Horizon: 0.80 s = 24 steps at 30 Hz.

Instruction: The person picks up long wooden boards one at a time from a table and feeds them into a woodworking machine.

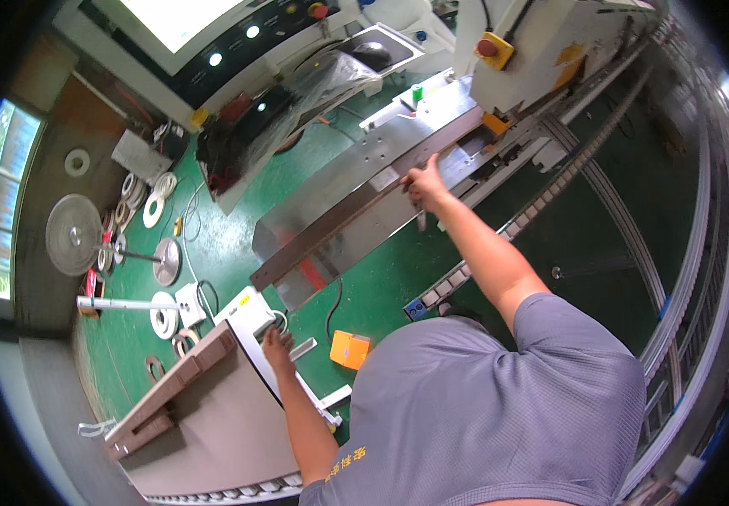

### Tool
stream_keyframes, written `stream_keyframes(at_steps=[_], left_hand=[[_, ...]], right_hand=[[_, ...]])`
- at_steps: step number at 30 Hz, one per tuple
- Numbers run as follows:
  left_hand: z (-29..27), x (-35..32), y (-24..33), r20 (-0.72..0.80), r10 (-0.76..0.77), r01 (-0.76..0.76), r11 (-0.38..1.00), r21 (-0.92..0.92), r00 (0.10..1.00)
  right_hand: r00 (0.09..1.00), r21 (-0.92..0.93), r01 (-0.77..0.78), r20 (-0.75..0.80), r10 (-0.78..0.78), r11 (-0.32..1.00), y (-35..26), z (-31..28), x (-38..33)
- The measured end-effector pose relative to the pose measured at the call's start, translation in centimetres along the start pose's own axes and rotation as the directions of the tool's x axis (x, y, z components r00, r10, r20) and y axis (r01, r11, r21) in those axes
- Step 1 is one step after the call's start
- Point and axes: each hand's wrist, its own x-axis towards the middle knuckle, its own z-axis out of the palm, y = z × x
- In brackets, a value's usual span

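My right hand (423, 185) is stretched forward over a long metal machine bed (356, 181). Its thumb sticks up and the other fingers curl at the edge of a dark bar (322, 236) on the bed. A short grey piece (421, 221) shows just below these fingers; its kind is unclear. Lower and to the left, my left hand (278, 347) has its fingers loosely raised and apart, with no held object visible. It is beside a white box-shaped unit (245, 314) and the edge of a large grey-brown panel (221, 405).
An orange box (349, 349) lies on the green floor (230, 228). Red stop buttons on yellow housings (494, 51) sit on the white machine head (541, 59). A dark plastic-wrapped part (255, 135), a disc stand (75, 234) and several tape rolls (154, 211) stand to the left.
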Motion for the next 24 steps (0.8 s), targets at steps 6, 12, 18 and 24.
stream_keyframes(at_steps=[6, 12, 18, 24], left_hand=[[2.0, -9.6, -8.4, 0.096, -0.289, 0.292, 0.956, -0.014, 0.952], [4.4, -16.8, -11.7, 0.13, -0.379, 0.323, 0.891, 0.321, 0.916], [4.5, -20.9, -13.6, -0.04, -0.409, 0.41, 0.912, 0.027, 0.912], [1.8, -20.0, -10.6, -0.254, -0.058, 0.12, 0.965, 0.235, 0.965]], right_hand=[[0.987, 0.05, 0.12, -0.116, -0.113, 0.992, -3.3, -6.6, 3.1], [0.98, 0.067, 0.14, -0.151, -0.129, 0.988, -4.4, -7.7, 3.5], [0.948, -0.158, 0.073, 0.318, -0.02, 0.985, 3.5, 4.2, -5.7], [0.697, -0.339, 0.019, 0.679, 0.231, 0.941, 8.2, 11.8, -13.6]])
